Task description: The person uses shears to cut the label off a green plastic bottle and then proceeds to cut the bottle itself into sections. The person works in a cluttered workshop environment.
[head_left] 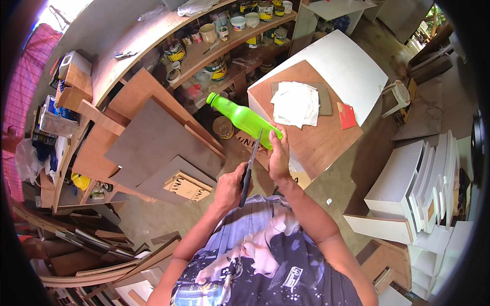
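Note:
My right hand [279, 155] grips the base of a bright green plastic bottle [241, 115], which lies tilted in the air with its capped neck pointing up-left. A dark-handled knife [250, 167] is held in my left hand [228, 187]; its thin blade points up and meets the bottle near the base, just beside my right fingers. Both hands are in front of my chest, above the floor.
A brown-topped box [326, 135] with white sheets [296, 103] and a red card [347, 116] stands just beyond my hands. Wooden boards [153, 143] lean at left before curved shelves of paint cans [219, 46]. White panels [418, 178] are stacked at right.

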`<state>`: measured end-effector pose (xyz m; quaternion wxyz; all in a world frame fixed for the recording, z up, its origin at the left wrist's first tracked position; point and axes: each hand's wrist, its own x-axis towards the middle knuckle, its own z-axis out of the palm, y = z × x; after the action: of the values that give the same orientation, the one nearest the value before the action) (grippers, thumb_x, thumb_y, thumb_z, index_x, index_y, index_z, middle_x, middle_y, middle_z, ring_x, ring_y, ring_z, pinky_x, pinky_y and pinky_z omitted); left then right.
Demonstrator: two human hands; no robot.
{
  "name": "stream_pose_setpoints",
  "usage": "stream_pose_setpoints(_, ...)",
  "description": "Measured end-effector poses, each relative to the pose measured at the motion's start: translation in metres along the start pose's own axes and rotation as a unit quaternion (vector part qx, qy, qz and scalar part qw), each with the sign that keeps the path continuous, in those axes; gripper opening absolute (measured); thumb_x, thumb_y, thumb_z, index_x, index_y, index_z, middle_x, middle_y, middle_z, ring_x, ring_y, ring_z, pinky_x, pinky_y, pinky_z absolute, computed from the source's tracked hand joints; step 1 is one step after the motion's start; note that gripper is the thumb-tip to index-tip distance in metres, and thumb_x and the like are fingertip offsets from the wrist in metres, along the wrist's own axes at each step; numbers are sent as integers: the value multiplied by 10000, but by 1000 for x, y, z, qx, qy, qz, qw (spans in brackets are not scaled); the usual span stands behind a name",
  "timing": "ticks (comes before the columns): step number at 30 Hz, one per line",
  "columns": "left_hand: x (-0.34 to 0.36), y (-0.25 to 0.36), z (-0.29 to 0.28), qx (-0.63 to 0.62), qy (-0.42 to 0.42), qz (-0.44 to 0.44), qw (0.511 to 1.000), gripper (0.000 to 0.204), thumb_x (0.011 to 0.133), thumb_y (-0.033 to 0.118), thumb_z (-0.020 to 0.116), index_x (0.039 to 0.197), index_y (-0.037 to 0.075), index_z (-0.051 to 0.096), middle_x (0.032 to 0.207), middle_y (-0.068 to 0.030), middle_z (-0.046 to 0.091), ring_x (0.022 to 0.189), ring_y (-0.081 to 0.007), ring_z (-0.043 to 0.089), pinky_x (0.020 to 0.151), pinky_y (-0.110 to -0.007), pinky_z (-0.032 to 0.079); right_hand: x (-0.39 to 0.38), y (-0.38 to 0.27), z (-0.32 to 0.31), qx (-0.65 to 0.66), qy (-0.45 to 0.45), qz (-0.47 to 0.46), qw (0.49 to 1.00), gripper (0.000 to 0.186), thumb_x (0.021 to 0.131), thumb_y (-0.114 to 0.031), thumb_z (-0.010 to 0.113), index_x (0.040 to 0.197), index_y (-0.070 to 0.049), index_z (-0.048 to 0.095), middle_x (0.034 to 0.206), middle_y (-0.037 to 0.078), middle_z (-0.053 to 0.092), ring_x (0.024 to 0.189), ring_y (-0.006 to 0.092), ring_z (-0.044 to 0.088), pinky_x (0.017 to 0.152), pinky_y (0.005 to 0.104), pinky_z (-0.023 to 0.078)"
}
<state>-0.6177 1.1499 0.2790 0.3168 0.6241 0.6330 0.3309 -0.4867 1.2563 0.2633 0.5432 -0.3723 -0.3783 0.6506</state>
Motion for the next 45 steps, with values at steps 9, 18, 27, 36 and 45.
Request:
stream_pose_setpoints(9,1,8,-16,-40,-49,-9,998,304,800,112,648,1065,-3,552,711,-189,647,669,-391,660,649,-453,509,16,-21,6,-70,-8,25,997,323,1037,-354,489,1124,-48,539,932,56,592,848,113,552,714,273,476)
stream_pose_setpoints(18,4,6,-11,-81,-52,2,995,224,800,89,635,979,-2,536,682,-186,624,630,-382,641,624,-446,493,20,-16,1,-173,-32,-87,980,374,1040,-376,496,1058,-7,549,892,99,605,820,141,539,736,327,477)
stream_pose_setpoints(27,-4,1,-6,-67,-84,-22,994,184,841,113,623,959,-7,549,578,-151,524,472,-275,522,509,-396,430,16,-19,-4,-226,-21,-119,967,384,1042,-357,480,1104,16,549,924,132,611,871,177,565,796,342,474)
stream_pose_setpoints(36,-7,9,-7,-51,-76,-18,996,171,768,63,625,909,0,552,561,-187,513,498,-368,564,537,-442,450,14,-11,-8,-234,-21,-157,959,382,1046,-345,469,1124,22,544,959,136,613,895,185,569,811,348,475)
stream_pose_setpoints(45,-4,12,-5,-52,-59,-21,997,209,769,82,622,945,8,534,652,-193,578,617,-400,610,605,-461,469,7,-9,-10,-203,-40,-109,972,350,1049,-309,462,1149,19,534,988,138,610,921,181,562,829,343,469)
